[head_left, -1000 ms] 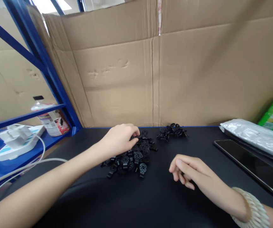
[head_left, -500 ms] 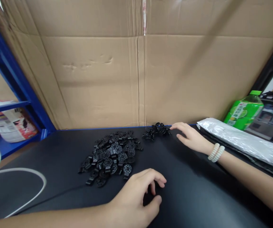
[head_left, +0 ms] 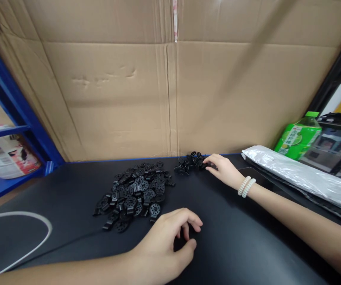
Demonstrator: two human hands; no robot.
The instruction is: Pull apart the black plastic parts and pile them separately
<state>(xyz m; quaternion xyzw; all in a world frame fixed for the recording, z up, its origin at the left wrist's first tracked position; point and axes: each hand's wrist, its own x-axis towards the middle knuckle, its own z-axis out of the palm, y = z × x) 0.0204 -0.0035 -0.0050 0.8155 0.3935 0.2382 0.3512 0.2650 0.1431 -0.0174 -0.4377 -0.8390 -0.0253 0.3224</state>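
Observation:
My left hand (head_left: 170, 241) hovers over the black table in front, its fingers loosely curled and the thumb apart, with nothing in it. Just beyond it lies a large heap of black plastic parts (head_left: 137, 192), each with a round perforated disc and a short tab. At the far edge of the table, a smaller pile of black round plastic pieces (head_left: 188, 163) sits right of the heap. My right hand (head_left: 222, 170) reaches to this pile's right side, fingertips at the pieces and thumb a little apart. Its fingertips partly cover the pieces there.
A cardboard wall (head_left: 113, 99) rises behind the black table (head_left: 232, 237). On the right lie a silvery wrapped package (head_left: 295, 174) and a green bottle (head_left: 299, 136). A white cable (head_left: 39, 215) loops at the left, near a blue shelf frame (head_left: 44, 148).
My right hand has moved left to the smaller pile, its fingertips now at the pieces. My left hand keeps its pose, while the whole view has shifted slightly.

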